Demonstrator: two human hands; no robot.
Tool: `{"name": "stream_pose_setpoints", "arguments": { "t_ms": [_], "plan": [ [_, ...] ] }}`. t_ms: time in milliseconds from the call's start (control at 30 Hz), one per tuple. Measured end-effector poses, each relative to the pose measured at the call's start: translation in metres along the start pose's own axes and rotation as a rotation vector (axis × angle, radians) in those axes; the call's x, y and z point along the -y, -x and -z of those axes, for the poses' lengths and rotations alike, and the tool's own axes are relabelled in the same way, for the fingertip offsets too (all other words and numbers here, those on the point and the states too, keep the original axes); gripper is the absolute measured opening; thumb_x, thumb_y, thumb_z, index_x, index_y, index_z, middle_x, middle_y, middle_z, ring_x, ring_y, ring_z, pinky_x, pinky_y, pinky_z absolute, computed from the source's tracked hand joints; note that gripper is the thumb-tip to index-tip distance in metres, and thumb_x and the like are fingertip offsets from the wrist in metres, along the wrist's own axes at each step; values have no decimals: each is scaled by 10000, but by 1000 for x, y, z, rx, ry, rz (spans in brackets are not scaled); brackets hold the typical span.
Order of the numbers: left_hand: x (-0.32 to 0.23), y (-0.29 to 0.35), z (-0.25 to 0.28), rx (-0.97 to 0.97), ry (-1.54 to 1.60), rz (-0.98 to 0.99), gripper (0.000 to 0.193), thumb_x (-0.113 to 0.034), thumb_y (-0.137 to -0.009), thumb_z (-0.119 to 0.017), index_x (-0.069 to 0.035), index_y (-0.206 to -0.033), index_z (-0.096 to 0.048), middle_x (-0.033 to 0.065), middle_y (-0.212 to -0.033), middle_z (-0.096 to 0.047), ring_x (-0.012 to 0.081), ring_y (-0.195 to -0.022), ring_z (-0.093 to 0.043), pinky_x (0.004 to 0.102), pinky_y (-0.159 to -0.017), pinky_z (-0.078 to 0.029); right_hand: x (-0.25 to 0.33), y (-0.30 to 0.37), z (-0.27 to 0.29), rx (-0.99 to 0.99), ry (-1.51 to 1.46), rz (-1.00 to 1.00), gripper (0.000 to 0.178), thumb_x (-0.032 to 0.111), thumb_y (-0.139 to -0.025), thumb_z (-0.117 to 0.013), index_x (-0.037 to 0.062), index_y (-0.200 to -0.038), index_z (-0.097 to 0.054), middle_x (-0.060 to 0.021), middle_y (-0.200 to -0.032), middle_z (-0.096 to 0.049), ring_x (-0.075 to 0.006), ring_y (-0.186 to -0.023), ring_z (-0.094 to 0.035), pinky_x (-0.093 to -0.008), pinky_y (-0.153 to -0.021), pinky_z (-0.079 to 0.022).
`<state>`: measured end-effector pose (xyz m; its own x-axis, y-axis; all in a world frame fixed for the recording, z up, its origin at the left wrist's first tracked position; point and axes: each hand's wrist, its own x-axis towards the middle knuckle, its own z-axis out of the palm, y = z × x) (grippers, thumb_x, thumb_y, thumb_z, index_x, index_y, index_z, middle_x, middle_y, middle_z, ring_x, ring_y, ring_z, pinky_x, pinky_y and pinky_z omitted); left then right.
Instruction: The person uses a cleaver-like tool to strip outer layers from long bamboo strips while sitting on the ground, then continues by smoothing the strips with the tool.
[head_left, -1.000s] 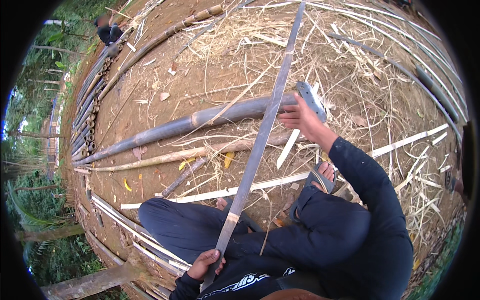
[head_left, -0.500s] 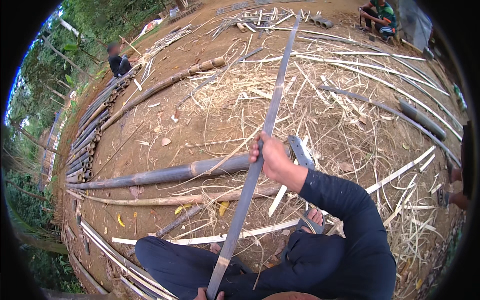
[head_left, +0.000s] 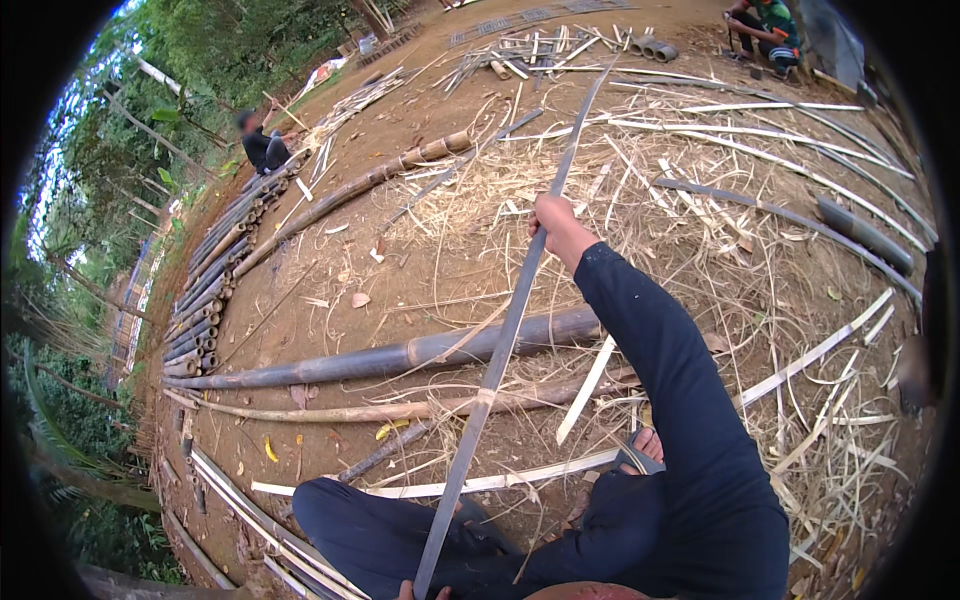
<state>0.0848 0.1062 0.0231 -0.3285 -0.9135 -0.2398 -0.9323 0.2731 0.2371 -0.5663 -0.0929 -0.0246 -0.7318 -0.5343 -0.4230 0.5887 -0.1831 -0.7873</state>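
A long, dark split bamboo strip slants up and away from my lap, with a paler node partway along it. My right hand is closed around its upper part, arm stretched forward. At the bottom edge my left hand holds the near end; only some of its fingers show. Beneath the strip, a thick dark bamboo pole lies across the ground, with a thinner brown pole closer to me.
Stacked bamboo poles lie at left. Pale shavings and split strips litter the ground ahead and right. One person sits at far left, another at far right. My sandalled foot is close by.
My right hand has slid farther up the strip, away from me, and that arm has straightened. The flat dark metal piece with holes near my wrist no longer shows. My left hand stays at the near end.
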Motion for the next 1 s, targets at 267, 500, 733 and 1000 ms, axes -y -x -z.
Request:
{"name": "stream_pose_setpoints", "arguments": {
  "t_ms": [267,500,733,1000],
  "plan": [
    [-18,-31,-23,299,260,-1,374,-279,-811,-832,-79,-917,-534,60,-692,-569,191,-628,-564,345,-570,-472,16,5,19,140,-1,77,357,216,-965,-541,-21,-1219,-459,-126,-1021,-551,-244,-771,-624,-357,-648,-543],
    [-163,-187,38,1179,942,143,321,-227,-994,-627,-136,-790,-397,-49,-539,-326,49,-390,-321,237,-344,-240,-67,52,41,396,-32,-325,647,407,-1041,-369,0,-1520,-218,-300,-1396,-415,-326,-1073,-583,-414,-886,-554],
    [-153,-214,-11,1360,1224,337,624,-633,-996,-393,-45,-1178,-493,102,-793,-533,198,-640,-581,315,-554,-518,-122,48,43,172,-13,-235,193,89,-1028,-450,-77,-1096,-521,-165,-886,-635,-278,-750,-680,-414,-686,-612],
    [-11,-90,64,1326,1232,455,948,-793,-917,-233,36,-1323,-446,251,-1087,-619,402,-1010,-664,513,-895,-545,-101,47,25,156,72,-172,134,55,-1029,-455,-64,-1044,-516,-176,-962,-645,-276,-820,-683,-407,-771,-619]
  ]
}}
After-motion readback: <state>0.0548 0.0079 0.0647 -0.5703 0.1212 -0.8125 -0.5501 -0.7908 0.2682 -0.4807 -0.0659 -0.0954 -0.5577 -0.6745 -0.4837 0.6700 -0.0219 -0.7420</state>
